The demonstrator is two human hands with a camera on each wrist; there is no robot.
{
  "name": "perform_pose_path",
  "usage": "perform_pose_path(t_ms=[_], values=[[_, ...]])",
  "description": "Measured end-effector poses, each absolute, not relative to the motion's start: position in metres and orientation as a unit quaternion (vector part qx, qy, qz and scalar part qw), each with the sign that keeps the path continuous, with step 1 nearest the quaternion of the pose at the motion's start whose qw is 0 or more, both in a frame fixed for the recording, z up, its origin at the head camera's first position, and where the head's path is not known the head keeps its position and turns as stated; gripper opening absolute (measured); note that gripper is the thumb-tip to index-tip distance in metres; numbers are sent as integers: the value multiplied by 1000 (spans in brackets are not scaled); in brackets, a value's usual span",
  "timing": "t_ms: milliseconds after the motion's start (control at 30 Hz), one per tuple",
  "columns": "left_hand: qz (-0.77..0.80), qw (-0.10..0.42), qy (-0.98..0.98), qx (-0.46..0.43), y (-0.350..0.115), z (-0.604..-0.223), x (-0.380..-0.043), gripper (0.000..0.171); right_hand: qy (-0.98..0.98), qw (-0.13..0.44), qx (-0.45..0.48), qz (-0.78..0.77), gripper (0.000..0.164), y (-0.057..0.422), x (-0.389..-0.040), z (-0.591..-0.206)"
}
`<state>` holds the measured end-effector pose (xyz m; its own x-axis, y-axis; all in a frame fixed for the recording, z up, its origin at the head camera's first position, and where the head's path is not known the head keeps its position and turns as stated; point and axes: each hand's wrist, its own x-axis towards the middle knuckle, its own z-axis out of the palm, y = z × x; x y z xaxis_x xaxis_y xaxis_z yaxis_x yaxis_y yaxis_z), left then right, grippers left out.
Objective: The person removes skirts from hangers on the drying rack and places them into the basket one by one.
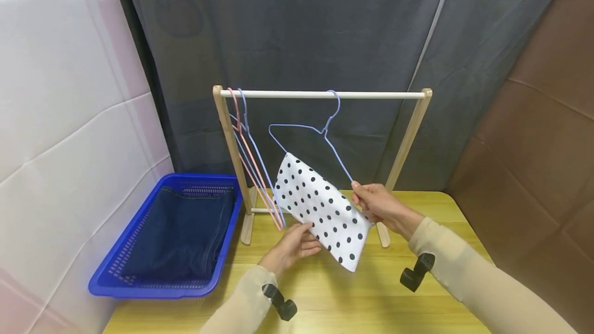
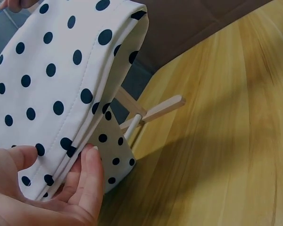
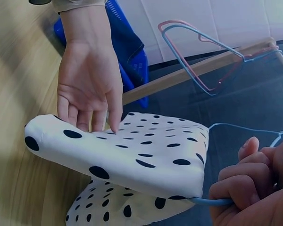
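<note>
A white cloth with black polka dots (image 1: 320, 210) hangs folded over a blue wire hanger (image 1: 297, 126), whose hook is over the rack's white rail. The cloth slants down to the right. My right hand (image 1: 382, 207) grips the hanger's wire near its right corner; in the right wrist view the fingers curl round the wire beside the cloth's edge. My left hand (image 1: 294, 246) pinches the cloth's lower hem, thumb on the near side and fingers behind the layers, as the left wrist view shows. The hanger's lower bar is hidden inside the cloth.
A wooden rack (image 1: 402, 143) stands on the yellow wood-grain table (image 1: 417, 293). Pink and blue hangers (image 1: 257, 164) hang bare at its left end. To the left, a blue plastic basket (image 1: 99, 286) holds folded dark denim (image 1: 178, 236). Grey curtain (image 1: 297, 24) closes the back.
</note>
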<state>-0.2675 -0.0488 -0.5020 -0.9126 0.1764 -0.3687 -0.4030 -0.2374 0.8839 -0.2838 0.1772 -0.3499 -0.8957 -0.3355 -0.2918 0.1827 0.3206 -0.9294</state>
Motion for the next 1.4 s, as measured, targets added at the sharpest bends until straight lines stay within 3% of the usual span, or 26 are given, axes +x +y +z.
perform_pose_path(t_ms=[633, 933, 1400], values=[[810, 153, 548, -140, -55, -495, -259, 32, 807, 212, -61, -548, 48, 190, -291, -346], [800, 133, 561, -166, -51, -488, -255, 37, 805, 217, -64, -549, 50, 193, -295, -343], [857, 135, 482, -126, -48, -474, -252, 11, 813, 212, -54, -540, 49, 191, -297, -346]])
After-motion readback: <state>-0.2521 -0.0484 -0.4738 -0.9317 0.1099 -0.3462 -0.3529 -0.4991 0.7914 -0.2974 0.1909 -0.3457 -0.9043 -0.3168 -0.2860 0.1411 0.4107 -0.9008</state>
